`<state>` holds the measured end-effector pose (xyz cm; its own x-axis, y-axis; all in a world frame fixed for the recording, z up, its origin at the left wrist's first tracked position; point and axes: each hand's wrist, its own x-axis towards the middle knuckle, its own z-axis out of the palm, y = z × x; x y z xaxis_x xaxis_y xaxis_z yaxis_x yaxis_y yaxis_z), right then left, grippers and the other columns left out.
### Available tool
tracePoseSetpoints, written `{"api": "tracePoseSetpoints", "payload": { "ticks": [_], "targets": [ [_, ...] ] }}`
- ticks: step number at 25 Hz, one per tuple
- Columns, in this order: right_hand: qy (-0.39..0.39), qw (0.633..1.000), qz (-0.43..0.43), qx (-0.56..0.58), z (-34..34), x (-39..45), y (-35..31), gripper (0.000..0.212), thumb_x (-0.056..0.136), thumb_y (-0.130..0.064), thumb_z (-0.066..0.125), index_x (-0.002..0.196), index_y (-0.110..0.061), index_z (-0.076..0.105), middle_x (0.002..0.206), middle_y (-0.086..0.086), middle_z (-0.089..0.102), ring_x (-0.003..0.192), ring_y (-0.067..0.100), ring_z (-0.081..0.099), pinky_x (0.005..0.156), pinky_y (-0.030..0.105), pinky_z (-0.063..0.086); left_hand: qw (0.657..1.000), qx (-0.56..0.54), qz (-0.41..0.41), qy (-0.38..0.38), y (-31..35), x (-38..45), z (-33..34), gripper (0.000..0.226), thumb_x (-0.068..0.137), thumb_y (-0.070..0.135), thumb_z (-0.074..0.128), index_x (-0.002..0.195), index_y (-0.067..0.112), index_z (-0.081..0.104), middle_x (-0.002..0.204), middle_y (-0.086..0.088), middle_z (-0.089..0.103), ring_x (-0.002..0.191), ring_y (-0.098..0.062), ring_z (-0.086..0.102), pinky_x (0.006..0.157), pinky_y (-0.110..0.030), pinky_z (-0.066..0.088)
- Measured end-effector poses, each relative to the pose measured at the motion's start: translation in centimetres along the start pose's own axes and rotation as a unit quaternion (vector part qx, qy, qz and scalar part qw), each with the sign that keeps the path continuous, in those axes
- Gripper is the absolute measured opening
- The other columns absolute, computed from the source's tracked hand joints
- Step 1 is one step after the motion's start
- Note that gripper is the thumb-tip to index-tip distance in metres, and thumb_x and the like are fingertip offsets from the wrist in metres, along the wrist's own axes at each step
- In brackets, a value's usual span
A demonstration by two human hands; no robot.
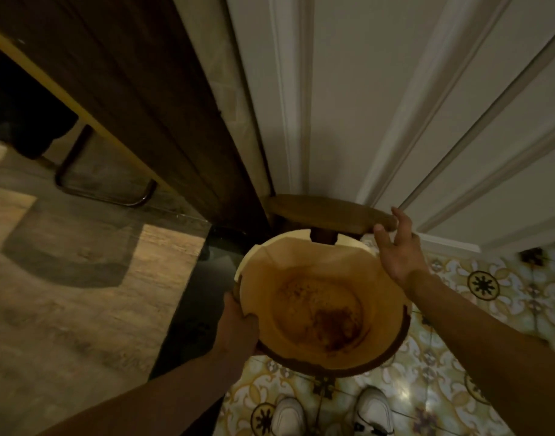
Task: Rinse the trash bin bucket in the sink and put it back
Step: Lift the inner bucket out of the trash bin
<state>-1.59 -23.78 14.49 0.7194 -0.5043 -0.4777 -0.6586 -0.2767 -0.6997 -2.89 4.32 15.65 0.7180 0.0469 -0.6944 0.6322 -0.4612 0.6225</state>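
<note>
The trash bin bucket point(304, 272) is a round cream plastic pail with notches in its rim and brown dirt stains on its bottom. I look straight down into it at the lower middle of the head view. My left hand point(236, 325) grips its left rim, thumb inside. My right hand point(398, 250) hovers open by the bucket's upper right rim, fingers spread, touching or nearly touching the brown round lid point(326, 214) that lies just beyond the bucket. No sink is in view.
A white panelled door point(395, 105) rises right ahead. A dark wooden panel point(137, 89) stands to the left, with a metal-legged table base point(106, 187) behind it. Patterned floor tiles point(490, 294) lie on the right, wood-look flooring point(65, 294) on the left. My white shoes point(332, 413) are below.
</note>
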Motion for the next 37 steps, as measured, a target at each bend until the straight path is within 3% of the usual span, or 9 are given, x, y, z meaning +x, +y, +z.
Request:
{"api": "tracePoseSetpoints", "payload": {
  "ticks": [10,14,16,19,22,27,29,34,37],
  "targets": [
    [-0.049,0.960,-0.014,0.274,-8.4,-16.3,-9.1,0.062,0.083,-0.042,0.066,0.137,-0.049,0.037,0.129,0.000,0.056,0.111,0.019,0.058,0.082,0.036,0.051,1.000,0.016,-0.024,0.002,11.0,-13.5,-9.8,0.049,0.093,0.000,0.043,0.136,0.021,0.032,0.108,-0.007,0.052,0.096,-0.037,0.060,0.061,-0.050,0.060],
    [-0.054,0.944,-0.098,0.310,-14.1,-22.7,-14.5,0.068,0.089,-0.026,0.064,0.138,-0.055,0.028,0.134,-0.001,0.053,0.115,0.019,0.057,0.093,0.042,0.051,1.000,-0.014,-0.010,-0.011,19.1,-19.4,-12.6,0.048,0.092,-0.002,0.045,0.134,0.017,0.031,0.121,-0.016,0.052,0.096,-0.039,0.064,0.055,-0.048,0.060],
    [-0.047,0.934,-0.158,0.318,-16.5,-25.5,-17.3,0.073,0.091,-0.023,0.060,0.142,-0.055,0.019,0.133,-0.016,0.046,0.117,0.002,0.054,0.090,0.026,0.051,1.000,-0.008,0.008,-0.027,23.2,-22.2,-14.1,0.052,0.093,-0.002,0.045,0.137,0.021,0.029,0.124,-0.017,0.052,0.092,-0.038,0.066,0.052,-0.042,0.060],
    [0.026,0.925,-0.250,0.286,-19.7,-29.2,-21.5,0.068,0.094,-0.036,0.055,0.146,-0.049,0.013,0.134,-0.043,0.027,0.119,-0.025,0.035,0.093,0.007,0.039,0.996,-0.008,0.041,-0.083,28.8,-27.4,-16.1,0.061,0.091,0.001,0.049,0.141,0.028,0.026,0.122,-0.016,0.053,0.088,-0.037,0.069,0.054,-0.036,0.060],
    [0.159,0.903,-0.304,0.260,-23.8,-32.6,-24.8,0.057,0.089,-0.049,0.042,0.143,-0.042,0.026,0.130,-0.041,0.035,0.116,-0.019,0.041,0.090,0.012,0.039,0.984,0.017,0.142,-0.104,33.0,-33.7,-17.7,0.054,0.092,0.015,0.055,0.137,0.032,0.032,0.106,-0.013,0.063,0.081,-0.033,0.072,0.065,-0.040,0.062],
    [0.288,0.838,-0.339,0.317,-30.5,-36.2,-28.7,0.033,0.094,-0.029,0.035,0.124,-0.030,0.046,0.105,-0.033,0.053,0.094,-0.004,0.054,0.080,0.031,0.046,0.930,0.026,0.355,-0.090,37.4,-40.7,-17.2,0.060,0.092,0.037,0.054,0.143,0.035,0.021,0.129,0.002,0.043,0.114,-0.020,0.045,0.088,-0.038,0.049],
    [0.323,0.816,-0.342,0.336,-33.0,-37.8,-29.9,0.029,0.096,-0.025,0.034,0.120,-0.029,0.049,0.102,-0.027,0.055,0.088,-0.004,0.054,0.076,0.028,0.044,0.897,0.004,0.432,-0.093,38.8,-42.4,-16.2,0.063,0.085,0.053,0.050,0.138,0.036,0.020,0.129,0.007,0.036,0.115,-0.015,0.039,0.078,-0.024,0.039],
    [0.365,0.799,-0.323,0.351,-38.5,-40.6,-30.3,0.038,0.083,-0.052,0.035,0.112,-0.034,0.053,0.100,-0.020,0.058,0.090,0.003,0.056,0.080,0.035,0.046,0.805,-0.082,0.572,-0.133,41.3,-45.2,-12.9,0.080,0.070,0.084,0.038,0.131,0.035,0.023,0.115,0.036,0.043,0.100,0.024,0.047,0.072,-0.003,0.042],
    [0.377,0.798,-0.310,0.354,-41.2,-42.0,-28.6,0.046,0.085,-0.058,0.032,0.120,-0.033,0.047,0.105,-0.014,0.056,0.096,0.009,0.055,0.077,0.033,0.045,0.771,-0.081,0.606,-0.178,42.2,-45.7,-9.3,0.102,0.061,0.095,0.038,0.143,0.038,0.017,0.123,0.040,0.045,0.111,0.016,0.050,0.084,-0.008,0.046]
  ]
}}
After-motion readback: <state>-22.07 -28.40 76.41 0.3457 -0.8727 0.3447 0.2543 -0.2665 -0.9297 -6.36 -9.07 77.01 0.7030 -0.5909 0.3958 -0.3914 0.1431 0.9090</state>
